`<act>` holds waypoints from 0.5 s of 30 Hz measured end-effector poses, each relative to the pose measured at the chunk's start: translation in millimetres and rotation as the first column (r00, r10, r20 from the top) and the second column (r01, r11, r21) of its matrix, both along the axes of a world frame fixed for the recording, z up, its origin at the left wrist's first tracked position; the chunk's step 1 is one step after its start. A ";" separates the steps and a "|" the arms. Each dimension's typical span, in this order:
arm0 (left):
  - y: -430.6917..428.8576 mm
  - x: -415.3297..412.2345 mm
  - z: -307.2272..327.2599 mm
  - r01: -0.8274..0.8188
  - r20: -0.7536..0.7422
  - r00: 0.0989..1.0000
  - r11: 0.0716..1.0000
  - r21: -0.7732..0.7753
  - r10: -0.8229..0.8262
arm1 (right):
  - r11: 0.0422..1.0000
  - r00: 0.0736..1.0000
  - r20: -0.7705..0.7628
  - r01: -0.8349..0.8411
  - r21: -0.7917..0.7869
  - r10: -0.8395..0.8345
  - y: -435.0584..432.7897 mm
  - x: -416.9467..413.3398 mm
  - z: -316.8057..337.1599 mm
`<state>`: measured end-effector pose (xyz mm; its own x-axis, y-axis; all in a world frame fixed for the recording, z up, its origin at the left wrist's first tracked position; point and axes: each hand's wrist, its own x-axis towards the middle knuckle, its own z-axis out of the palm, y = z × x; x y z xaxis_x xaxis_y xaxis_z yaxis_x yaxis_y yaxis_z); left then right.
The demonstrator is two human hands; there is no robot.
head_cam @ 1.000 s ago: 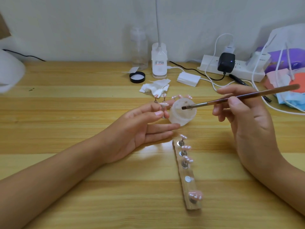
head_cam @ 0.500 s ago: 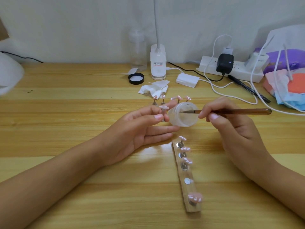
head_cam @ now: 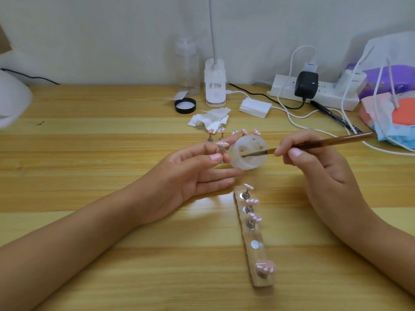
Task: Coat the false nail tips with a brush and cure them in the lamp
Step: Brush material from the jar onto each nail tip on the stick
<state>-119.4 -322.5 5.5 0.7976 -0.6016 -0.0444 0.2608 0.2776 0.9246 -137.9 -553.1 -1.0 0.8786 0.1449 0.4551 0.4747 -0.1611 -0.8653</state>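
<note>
A person's left hand (head_cam: pixel 190 176) pinched a pink false nail tip (head_cam: pixel 222 144) on its small metal stand between thumb and forefinger. Its other fingers stretched out straight beneath a frosted jar (head_cam: pixel 248 162) that was tilted with its mouth toward the camera; whether those fingers touched the jar could not be told. The right hand (head_cam: pixel 314 162) pinched a brown-handled brush (head_cam: pixel 325 143) near the ferrule, thumb and fingers curled around it, with the bristles inside the jar's mouth. Just below the hands, a wooden strip (head_cam: pixel 260 281) on the wooden table (head_cam: pixel 89 153) carried four more mounted tips (head_cam: pixel 266 267), with one magnet disc (head_cam: pixel 254 244) bare among them. Loose tips (head_cam: pixel 243 132) stood just behind the jar, near a crumpled tissue (head_cam: pixel 210 121) and a black cap (head_cam: pixel 185 105). A power strip (head_cam: pixel 325 98) lay by the wall at right.
</note>
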 end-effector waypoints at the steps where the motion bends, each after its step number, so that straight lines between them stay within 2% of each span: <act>1: 0.5 1.1 -0.1 -0.009 -0.020 1.000 1.000 -0.012 0.009 | 1.000 1.000 0.007 0.008 0.028 -0.008 -0.4 0.4 0.7; 6: 1.3 4.2 0.8 -0.023 -0.100 0.995 0.998 -0.063 0.017 | 0.986 0.998 0.021 0.057 0.158 -0.061 -4.6 3.6 2.2; 15: 2.4 5.7 -1.0 -0.030 -0.139 0.990 0.997 -0.076 0.020 | 0.977 0.995 -0.010 0.104 0.189 -0.103 -9.5 4.7 1.8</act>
<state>-113.7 -320.1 4.5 0.8019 -0.5875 -0.1088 0.3762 0.3550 0.8559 -133.2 -562.6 0.9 0.8845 -0.0353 0.4651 0.4637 -0.0430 -0.8850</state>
